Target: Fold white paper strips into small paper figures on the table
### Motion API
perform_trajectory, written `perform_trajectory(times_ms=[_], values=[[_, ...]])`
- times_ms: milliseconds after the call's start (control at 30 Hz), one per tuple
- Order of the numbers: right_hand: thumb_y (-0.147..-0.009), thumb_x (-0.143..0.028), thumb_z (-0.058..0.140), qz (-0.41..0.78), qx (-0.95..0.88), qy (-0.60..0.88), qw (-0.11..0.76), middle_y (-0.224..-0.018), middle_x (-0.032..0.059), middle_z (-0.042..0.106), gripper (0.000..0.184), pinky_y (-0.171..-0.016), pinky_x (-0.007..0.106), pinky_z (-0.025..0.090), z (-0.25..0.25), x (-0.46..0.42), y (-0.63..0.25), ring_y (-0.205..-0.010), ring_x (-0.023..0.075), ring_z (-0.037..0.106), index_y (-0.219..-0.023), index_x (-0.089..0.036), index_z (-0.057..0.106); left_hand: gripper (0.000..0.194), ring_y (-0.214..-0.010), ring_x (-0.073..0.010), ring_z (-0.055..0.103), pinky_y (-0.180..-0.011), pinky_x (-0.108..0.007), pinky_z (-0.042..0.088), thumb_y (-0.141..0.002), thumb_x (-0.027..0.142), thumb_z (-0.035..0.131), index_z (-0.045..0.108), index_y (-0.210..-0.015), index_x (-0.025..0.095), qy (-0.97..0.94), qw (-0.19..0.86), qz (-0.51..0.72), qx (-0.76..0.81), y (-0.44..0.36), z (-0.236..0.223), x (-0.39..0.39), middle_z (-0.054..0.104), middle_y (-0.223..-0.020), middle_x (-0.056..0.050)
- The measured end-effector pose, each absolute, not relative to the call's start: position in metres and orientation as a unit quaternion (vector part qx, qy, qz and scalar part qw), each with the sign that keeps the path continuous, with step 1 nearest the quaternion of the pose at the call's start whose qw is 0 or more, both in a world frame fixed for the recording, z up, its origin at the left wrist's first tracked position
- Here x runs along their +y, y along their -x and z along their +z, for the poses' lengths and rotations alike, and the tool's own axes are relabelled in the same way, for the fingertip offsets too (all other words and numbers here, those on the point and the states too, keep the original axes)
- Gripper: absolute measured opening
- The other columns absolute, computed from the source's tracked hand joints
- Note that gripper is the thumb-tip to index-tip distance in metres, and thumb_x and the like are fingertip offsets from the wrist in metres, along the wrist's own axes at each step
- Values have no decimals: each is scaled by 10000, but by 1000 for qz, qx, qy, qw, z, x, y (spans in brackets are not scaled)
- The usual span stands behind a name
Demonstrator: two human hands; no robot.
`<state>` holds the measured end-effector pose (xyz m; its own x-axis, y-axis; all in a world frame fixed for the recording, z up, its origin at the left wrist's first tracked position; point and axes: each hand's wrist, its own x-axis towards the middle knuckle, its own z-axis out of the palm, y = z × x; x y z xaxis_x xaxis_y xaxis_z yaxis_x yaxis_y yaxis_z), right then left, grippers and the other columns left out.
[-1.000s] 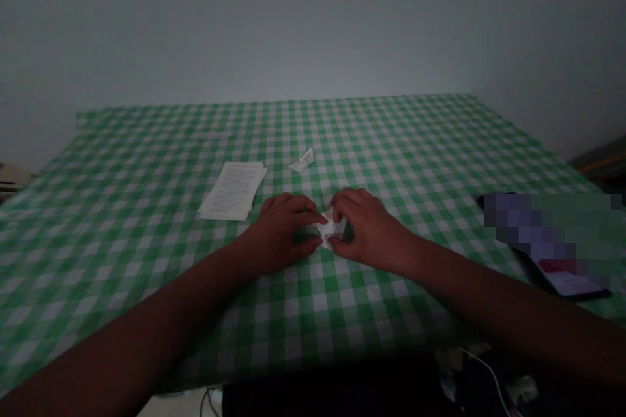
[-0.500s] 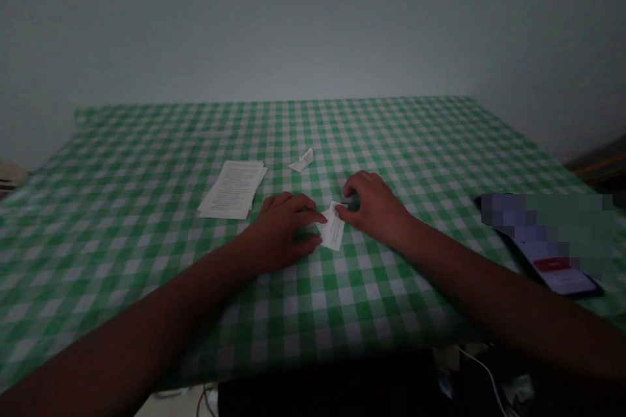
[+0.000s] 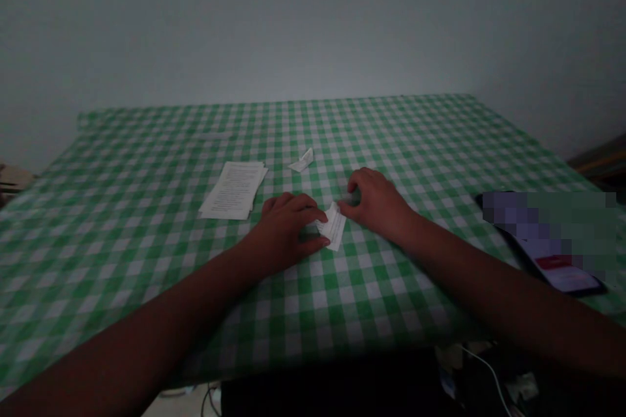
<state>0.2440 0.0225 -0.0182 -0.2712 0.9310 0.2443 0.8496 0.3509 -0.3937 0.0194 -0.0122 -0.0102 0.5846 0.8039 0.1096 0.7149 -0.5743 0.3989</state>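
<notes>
A small folded piece of printed paper lies on the checked cloth between my hands, its upper end narrowed to a point. My left hand presses its left side, index finger above and thumb near the lower edge. At the paper's top corner, the thumb of my right hand touches it, while the other fingers curl above the cloth. Beyond my hands sits another folded paper piece with one end raised. A stack of printed paper sheets lies past my left hand.
A green and white checked tablecloth covers the table up to a grey wall. On the right lies a phone with its screen lit. A pale strip rests at the back left. A white cable hangs below the front edge.
My right hand has moved up and right from the paper's side to its top corner, uncovering the folded paper. My left hand stays nearly in place, its thumb now slightly further onto the paper.
</notes>
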Motion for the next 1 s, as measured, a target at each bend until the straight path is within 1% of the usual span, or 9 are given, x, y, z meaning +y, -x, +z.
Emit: perform_trajectory(times_ms=[200,367,433,600,767,1000], values=[[-780,-299,683,87,-792,562,222,-957,62,585,216,-761,403,443,-15,20,-242,-936,261,550,-842,-224,490,314,-1100,-276,516,-957,-480,342,-819,427,731,683,-1111,319,-874,156,141,438,-19,-9,-11,635,-1184,-18],[-764,-360,705,91,-845,493,184,-1024,70,586,281,-762,408,437,-10,-3,-236,-971,274,521,-920,-223,516,320,-1108,-271,521,-986,-478,341,-814,413,736,673,-1105,298,-873,158,143,438,-18,-11,-11,640,-1186,-23],[-758,-372,713,91,-851,484,183,-1038,70,582,294,-764,409,438,-10,-9,-235,-988,279,517,-919,-225,516,330,-1110,-271,522,-989,-477,343,-812,415,738,667,-1110,290,-874,156,144,438,-18,-12,-11,639,-1191,-27],[-754,-371,722,88,-822,527,199,-1003,69,572,281,-746,407,445,-12,3,-239,-954,275,520,-868,-228,509,336,-1119,-279,519,-988,-484,339,-818,429,734,660,-1110,282,-872,156,137,443,-19,-9,-12,638,-1198,-30],[-744,-361,736,63,-780,589,201,-1016,85,569,280,-739,416,447,-14,23,-243,-981,296,521,-847,-223,515,340,-1121,-286,512,-984,-496,336,-813,426,737,660,-1114,286,-872,159,132,444,-20,-8,-11,634,-1198,-23],[-804,-299,679,82,-788,577,201,-1021,86,598,177,-779,426,459,-12,21,-245,-997,287,544,-888,-215,548,342,-1116,-285,517,-979,-492,342,-816,438,732,659,-1112,284,-875,150,140,438,-17,-12,-10,630,-1197,-26]])
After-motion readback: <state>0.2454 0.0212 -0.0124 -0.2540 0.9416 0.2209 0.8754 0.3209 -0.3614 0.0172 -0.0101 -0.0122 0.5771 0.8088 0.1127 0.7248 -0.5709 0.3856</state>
